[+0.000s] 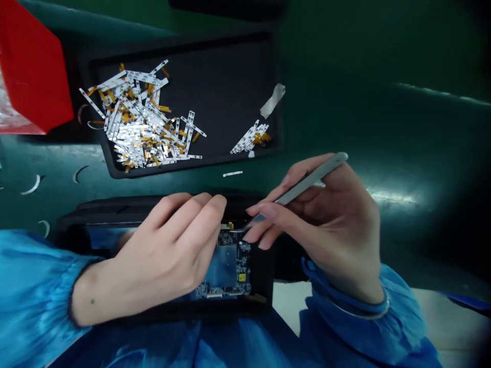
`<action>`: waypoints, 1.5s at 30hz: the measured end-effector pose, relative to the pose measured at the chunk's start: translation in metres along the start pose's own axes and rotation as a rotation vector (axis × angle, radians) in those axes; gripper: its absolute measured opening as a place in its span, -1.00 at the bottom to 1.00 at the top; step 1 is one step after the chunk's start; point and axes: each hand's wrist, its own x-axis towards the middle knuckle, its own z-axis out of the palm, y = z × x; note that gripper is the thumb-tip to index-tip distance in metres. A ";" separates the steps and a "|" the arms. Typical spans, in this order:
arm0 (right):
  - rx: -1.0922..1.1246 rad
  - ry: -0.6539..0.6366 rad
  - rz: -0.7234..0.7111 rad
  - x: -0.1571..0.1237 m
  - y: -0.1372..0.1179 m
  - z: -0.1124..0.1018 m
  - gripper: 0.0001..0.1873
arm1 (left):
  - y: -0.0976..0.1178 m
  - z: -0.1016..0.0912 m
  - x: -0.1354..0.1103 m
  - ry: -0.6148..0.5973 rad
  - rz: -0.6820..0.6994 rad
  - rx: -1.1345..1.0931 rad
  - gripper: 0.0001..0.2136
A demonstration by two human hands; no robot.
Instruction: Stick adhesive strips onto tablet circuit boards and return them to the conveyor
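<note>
1. The right hand (333, 227) pinches tweezers (303, 186), tip beside an orange-tailed strip (230, 226) at the circuit board's (224, 266) far edge.
2. The left hand (169, 250) curls over the board; whatever its fingertips grip is hidden.
3. A slipping tip could crease the tail or scratch components.
4. Green counter (356, 122); far left, a black tray (222, 66) holds white strips (141, 122). Little of the room shows.

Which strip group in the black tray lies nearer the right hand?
The small cluster at the right of the tray; the larger heap lies at its left, farther away.
</note>
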 end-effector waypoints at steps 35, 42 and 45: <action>-0.057 0.104 -0.121 -0.005 0.011 0.002 -0.65 | -0.012 -0.018 -0.047 -0.093 0.016 -0.263 -0.71; -0.063 0.127 -0.123 -0.005 0.010 0.002 -0.64 | -0.009 -0.016 -0.047 -0.077 0.029 -0.247 -0.70; -0.056 0.115 -0.128 -0.005 0.009 0.002 -0.64 | -0.006 -0.018 -0.044 -0.111 0.015 -0.231 -0.69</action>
